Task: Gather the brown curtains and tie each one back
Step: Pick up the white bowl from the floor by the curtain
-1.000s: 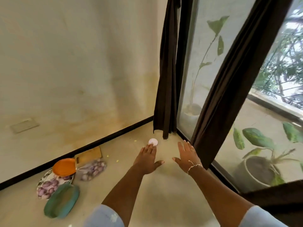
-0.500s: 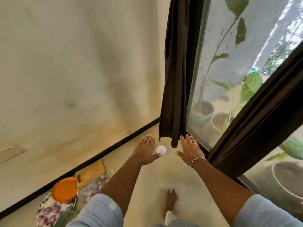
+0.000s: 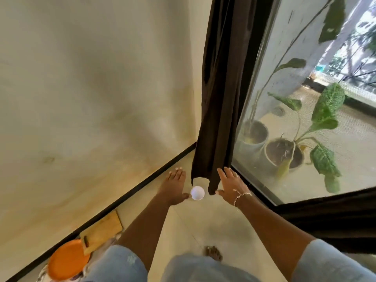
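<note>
Two bare hands reach forward with fingers straight and slightly spread, and neither holds anything. The left hand (image 3: 175, 188) hovers palm-down just left of the hem of a long dark brown fabric curtain (image 3: 219, 98), clearly apart from the cloth. The right hand (image 3: 231, 186), with a thin silver chain bracelet (image 3: 241, 195) at its wrist, sits just right of that hem; its fingertips (image 3: 220, 172) are right at the curtain's edge, but I cannot tell whether they touch it. This curtain hangs gathered in a narrow column in the room's corner, between the cream plaster wall (image 3: 91, 98) and the large glass pane (image 3: 305, 119), and its bottom ends above the pale tiled floor (image 3: 213, 224). A second dark brown curtain (image 3: 329, 218) crosses the lower right at a slant, near the right forearm. A small round white object (image 3: 197, 192) lies on the floor, seen between the two thumbs. Behind the glass stand green leafy plants in round grey pots (image 3: 284, 153). Along the black skirting strip (image 3: 122, 196) at lower left lie a rectangular wooden cutting board (image 3: 101, 231) and a round orange plate (image 3: 68, 259), touching at one corner. One bare foot (image 3: 213, 253) shows near the bottom edge.
</note>
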Demonstrator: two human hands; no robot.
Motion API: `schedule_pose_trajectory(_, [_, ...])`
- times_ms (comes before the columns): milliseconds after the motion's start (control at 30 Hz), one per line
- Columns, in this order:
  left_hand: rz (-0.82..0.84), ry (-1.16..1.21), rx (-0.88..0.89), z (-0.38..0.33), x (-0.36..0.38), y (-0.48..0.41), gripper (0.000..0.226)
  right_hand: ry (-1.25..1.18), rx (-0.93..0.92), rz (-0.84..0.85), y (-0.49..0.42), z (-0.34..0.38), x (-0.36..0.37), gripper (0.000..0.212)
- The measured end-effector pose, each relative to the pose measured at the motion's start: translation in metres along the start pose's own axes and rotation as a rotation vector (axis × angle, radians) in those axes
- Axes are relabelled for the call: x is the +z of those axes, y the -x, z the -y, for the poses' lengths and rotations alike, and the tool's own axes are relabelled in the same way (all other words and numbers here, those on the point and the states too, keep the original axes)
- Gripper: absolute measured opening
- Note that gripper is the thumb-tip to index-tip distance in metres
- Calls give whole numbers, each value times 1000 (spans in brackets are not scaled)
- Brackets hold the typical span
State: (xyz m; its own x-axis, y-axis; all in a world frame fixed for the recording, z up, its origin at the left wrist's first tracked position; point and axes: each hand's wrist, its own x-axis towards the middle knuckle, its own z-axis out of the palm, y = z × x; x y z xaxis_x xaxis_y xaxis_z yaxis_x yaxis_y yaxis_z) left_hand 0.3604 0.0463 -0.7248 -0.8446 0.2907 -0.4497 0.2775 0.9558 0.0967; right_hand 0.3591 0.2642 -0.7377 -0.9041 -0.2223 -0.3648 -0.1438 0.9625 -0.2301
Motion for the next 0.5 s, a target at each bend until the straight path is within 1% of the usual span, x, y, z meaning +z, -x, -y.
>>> schedule_pose_trajectory(100, [42,31,32,14,16,-28,83,-11,24,88,-20,-3,19,81])
schedule_pose_trajectory(233, [88,133,42,32,54,-75,79,-87,94,181,-53,-8,64,75])
schedule_pose_trajectory(333, [126,255,-2,42,104,-113,76,-181,188,248,-89,-8,116,73])
schedule_pose_trajectory(500, [218,435,-99,51,206,-187,74,-379,322,259,-164,-2,220,65])
